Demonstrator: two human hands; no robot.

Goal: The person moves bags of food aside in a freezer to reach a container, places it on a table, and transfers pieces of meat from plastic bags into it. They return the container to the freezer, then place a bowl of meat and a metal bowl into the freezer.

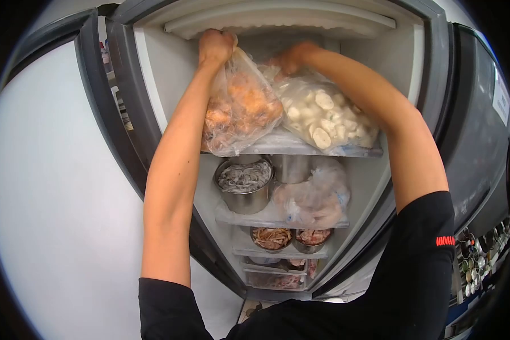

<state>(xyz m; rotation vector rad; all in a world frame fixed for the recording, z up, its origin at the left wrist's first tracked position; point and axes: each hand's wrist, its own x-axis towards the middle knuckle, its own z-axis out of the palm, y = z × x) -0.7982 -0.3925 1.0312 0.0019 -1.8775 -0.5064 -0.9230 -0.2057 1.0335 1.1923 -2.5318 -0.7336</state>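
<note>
At the top of an open upright fridge, my left hand is closed on the gathered neck of a clear plastic bag of orange-brown food pieces. That bag leans over the front edge of the top shelf. Beside it, on the right, lies a clear bag of pale, round-cut pieces. My right hand is behind and above this second bag, near its top; its fingers are blurred and partly hidden, so their grip cannot be made out.
Below are a metal pot of greyish food, a bag of pale pink food, two round containers of meat and clear drawers. A white door stands left; small containers are at lower right.
</note>
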